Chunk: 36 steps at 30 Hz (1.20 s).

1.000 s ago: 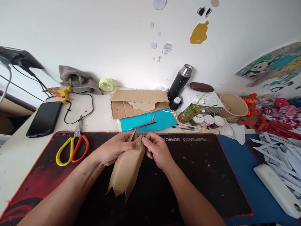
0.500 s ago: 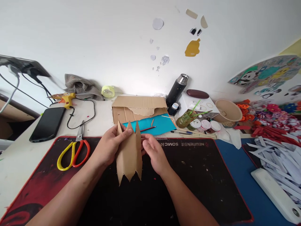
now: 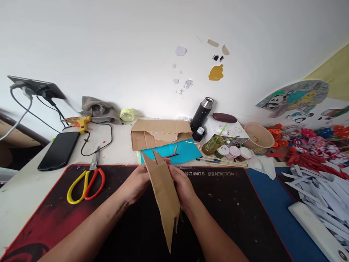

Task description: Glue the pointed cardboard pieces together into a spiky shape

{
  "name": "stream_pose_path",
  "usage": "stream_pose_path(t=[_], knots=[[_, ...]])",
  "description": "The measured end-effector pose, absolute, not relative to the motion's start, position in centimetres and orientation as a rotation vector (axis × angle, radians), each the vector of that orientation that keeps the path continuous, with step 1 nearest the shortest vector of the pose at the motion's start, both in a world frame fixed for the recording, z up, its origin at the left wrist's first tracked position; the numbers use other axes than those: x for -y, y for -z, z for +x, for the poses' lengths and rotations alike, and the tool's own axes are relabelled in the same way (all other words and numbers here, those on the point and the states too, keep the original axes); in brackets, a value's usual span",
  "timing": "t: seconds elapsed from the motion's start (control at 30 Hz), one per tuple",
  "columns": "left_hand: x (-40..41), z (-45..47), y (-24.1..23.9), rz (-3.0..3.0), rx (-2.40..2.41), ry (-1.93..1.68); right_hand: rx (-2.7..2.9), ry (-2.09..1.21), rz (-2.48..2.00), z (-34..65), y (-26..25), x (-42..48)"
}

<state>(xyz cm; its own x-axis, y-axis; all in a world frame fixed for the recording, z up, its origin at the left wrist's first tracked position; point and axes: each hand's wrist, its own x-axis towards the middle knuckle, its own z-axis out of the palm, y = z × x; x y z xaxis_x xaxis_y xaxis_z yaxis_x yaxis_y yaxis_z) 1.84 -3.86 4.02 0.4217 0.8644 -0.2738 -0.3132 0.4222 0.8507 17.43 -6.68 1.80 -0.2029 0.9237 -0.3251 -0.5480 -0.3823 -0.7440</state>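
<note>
A folded piece of brown cardboard (image 3: 163, 193), cut to pointed ends at top and bottom, is held over the dark desk mat (image 3: 223, 214). My left hand (image 3: 139, 182) grips its left edge, with the fingertips hidden behind it. On the opposite edge, my right hand (image 3: 182, 183) is closed round the cardboard, its thumb near the top. The piece leans, its lower tip pointing toward me. Scissors (image 3: 87, 182) with one yellow and one red handle lie left of my left hand.
Behind the mat lie blue paper (image 3: 185, 151), a torn cardboard sheet (image 3: 160, 125) and a pencil. A glue gun (image 3: 81, 123) and phone (image 3: 58, 151) are at left. A black thermos (image 3: 201, 114), brush jar (image 3: 211, 145) and paint pots stand at right, near white paper strips (image 3: 319, 189).
The cardboard has been turned and tilted, its lower end swinging right and toward me. My right hand has closed on its right edge. The camera view has tipped upward slightly.
</note>
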Motion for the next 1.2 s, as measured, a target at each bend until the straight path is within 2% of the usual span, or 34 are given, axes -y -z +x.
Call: stream_pose_path(t=[0.17, 0.4, 0.57, 0.77, 1.2], knots=[[4.2, 2.2, -3.9, 0.863, -0.764, -0.808, 0.769, -1.930, -0.955, 16.8, -1.1, 6.5], [3.0, 0.4, -4.3, 1.119, -1.132, -1.161, 0.939, -1.544, -1.112, 18.1, -0.2, 6.2], [2.9, -0.1, -4.1, 1.483, -1.436, -1.021, 0.954, -1.477, -1.100, 18.8, -0.9, 6.3], [3.5, 0.7, -3.9, 1.623, -1.387, -0.829, 1.090, -1.259, -1.260, 18.5, -1.0, 6.6], [3.6, 0.8, -3.7, 1.724, -1.448, -0.774, 1.189, -1.070, -1.387, 19.0, -1.0, 6.4]])
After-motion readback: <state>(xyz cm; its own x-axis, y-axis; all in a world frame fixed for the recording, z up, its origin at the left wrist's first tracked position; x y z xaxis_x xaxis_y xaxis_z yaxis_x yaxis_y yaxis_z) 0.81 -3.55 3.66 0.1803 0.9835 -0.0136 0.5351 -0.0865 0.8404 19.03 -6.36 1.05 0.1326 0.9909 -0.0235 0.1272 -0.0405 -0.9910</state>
